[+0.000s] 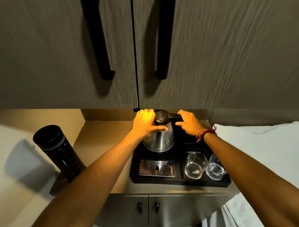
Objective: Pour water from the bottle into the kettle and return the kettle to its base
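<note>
A steel kettle (161, 141) with a black lid and handle stands on the black tray (179, 182), at its back left. Its base is hidden under it. My left hand (144, 122) wraps the upper left side of the kettle body, thumb across the front. My right hand (189, 122) grips the black handle at the top right; a red and black thread band circles that wrist. A tall black bottle (60, 151) stands on the counter to the left, lid on, apart from both hands.
Two clear glasses (195, 165) (215, 167) sit on the tray's right side. A perforated metal drip grate (157, 168) lies in front of the kettle. Cabinet doors with black handles (98, 32) hang low overhead. White bedding (267, 149) lies right of the counter.
</note>
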Demonstrator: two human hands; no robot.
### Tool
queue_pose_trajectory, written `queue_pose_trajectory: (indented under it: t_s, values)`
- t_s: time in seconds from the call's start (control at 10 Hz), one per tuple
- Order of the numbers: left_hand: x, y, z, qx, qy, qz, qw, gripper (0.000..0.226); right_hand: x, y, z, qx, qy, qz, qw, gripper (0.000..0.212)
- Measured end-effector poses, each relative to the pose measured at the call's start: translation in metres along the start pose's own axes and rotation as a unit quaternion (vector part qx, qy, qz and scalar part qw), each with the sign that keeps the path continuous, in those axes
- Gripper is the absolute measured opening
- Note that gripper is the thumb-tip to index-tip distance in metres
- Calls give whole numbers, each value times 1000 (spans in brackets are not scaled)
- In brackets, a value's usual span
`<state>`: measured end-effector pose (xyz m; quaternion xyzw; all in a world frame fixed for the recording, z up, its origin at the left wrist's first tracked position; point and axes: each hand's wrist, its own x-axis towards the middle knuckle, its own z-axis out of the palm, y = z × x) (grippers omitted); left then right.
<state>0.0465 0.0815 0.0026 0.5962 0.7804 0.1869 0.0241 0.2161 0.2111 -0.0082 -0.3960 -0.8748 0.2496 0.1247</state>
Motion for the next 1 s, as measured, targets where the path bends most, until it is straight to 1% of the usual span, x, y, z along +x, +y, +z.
queue_pose_trajectory:
  t_s: [0.1,0.2,0.3,0.4,0.5,0.6,0.7,0.8,0.9,1.0]
  values:
    - [0,-3,4,23,5,6,1000,84,-2,7,5,16,10,-7,1000,24]
    - [1,-6,7,52,9,5,999,85,-7,10,14,35,49,-5,998,37]
    - [1,-5,10,64,16,0,998,88,-11,15,20,-25,78,-1,997,51]
    - [0,-5,14,61,13,-11,998,91,-10,17,25,-98,113,2,989,58]
    - [-1,-3,15,58,5,-23,998,92,-8,15,26,-135,113,-8,984,61]
    - [-2,4,11,84,-21,-46,995,104,-10,11,22,-229,93,1,969,63]
    - [-8,13,2,117,-33,-49,991,115,-20,2,15,-270,86,8,959,66]
    - [-28,14,-11,117,4,-32,993,106,-48,-18,11,-265,94,-5,960,75]
    - [-39,16,-21,120,23,-25,992,97,-62,-36,-1,-257,107,-35,960,72]
    - [-88,31,-53,147,62,7,987,91,-112,-71,-22,-260,169,-111,944,45]
